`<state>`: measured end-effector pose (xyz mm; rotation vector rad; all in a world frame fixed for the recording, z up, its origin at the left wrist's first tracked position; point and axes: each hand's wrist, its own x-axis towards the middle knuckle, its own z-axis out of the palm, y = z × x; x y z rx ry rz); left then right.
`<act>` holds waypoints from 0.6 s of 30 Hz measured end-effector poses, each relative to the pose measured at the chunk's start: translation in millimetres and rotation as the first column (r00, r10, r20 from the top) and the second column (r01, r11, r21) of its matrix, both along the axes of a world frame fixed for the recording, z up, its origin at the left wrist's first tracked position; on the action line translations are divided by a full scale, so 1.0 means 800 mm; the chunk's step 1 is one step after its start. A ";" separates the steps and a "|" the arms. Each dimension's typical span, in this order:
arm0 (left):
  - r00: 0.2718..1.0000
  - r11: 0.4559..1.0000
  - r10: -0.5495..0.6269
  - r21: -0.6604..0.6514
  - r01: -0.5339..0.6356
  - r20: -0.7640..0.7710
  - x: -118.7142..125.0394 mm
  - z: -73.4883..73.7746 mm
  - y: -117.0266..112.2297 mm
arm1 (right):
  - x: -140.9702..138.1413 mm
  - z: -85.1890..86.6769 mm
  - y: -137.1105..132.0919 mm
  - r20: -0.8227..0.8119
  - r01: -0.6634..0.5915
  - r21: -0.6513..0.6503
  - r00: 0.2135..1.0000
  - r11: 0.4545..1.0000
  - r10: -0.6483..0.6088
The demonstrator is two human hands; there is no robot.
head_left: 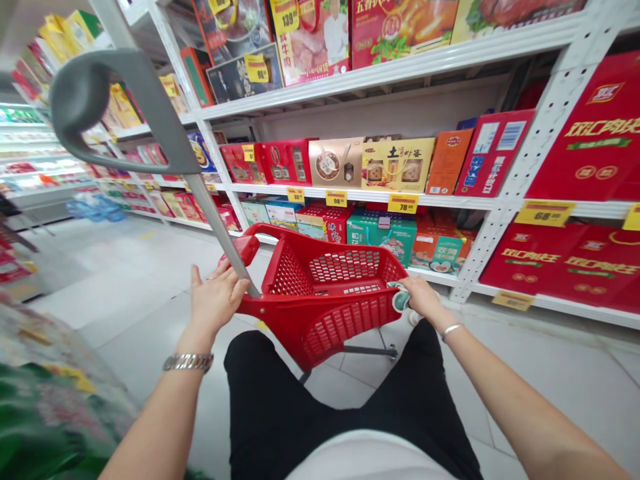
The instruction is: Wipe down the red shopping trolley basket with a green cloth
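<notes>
A red plastic shopping cart basket (350, 320) with perforated sides stands between my knees, its inside bare. From its left end a metal pole rises to a grey loop handle (175, 133). My left hand (217, 297) lies at the foot of the pole, fingers stretched out and spread, touching the red end of the cart. At the far right corner, my right hand (423, 297) is closed round a white and green cloth (401, 298), pressed to the basket's rim. Part of the cloth is hidden under the fingers.
White metal shelves (400, 75) ahead carry boxed gift packs with yellow price tags (403, 203). Large red boxes (595, 133) fill the right bay. Pale floor tiles (145, 267) stretch along the aisle at left. A blurred green patterned item (50, 413) is close at lower left.
</notes>
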<state>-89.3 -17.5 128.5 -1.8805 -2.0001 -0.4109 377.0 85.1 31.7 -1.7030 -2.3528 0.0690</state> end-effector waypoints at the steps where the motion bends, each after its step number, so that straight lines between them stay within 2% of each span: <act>1: 1.000 1.000 0.003 -0.002 -0.003 0.002 -0.004 -0.001 0.004 | -0.006 -0.001 -0.006 0.013 0.008 -0.002 1.000 1.000 -0.008; 4: 1.000 1.000 0.017 -0.015 -0.017 0.006 -0.016 -0.004 0.016 | -0.041 0.000 -0.024 0.031 -0.002 -0.001 1.000 1.000 0.002; 6: 1.000 1.000 0.014 -0.005 -0.014 0.010 -0.024 -0.006 0.023 | -0.079 0.004 -0.036 0.028 -0.051 -0.002 0.998 0.999 0.051; 11: 0.999 0.998 -0.033 0.050 0.033 0.009 -0.042 -0.010 0.033 | -0.212 0.033 -0.068 -0.029 -0.289 -0.004 0.957 0.957 0.289; 14: 0.999 0.997 -0.047 0.055 0.047 0.003 -0.052 -0.012 0.033 | -0.279 0.054 -0.081 -0.054 -0.376 0.027 0.925 0.926 0.377; 16: 0.999 0.998 -0.049 0.032 0.049 -0.003 -0.059 -0.012 0.034 | -0.300 0.061 -0.084 -0.048 -0.393 0.053 0.917 0.918 0.395; 18: 0.999 0.999 -0.043 0.002 0.043 -0.008 -0.067 -0.011 0.035 | -0.299 0.058 -0.083 -0.037 -0.384 0.063 0.922 0.921 0.386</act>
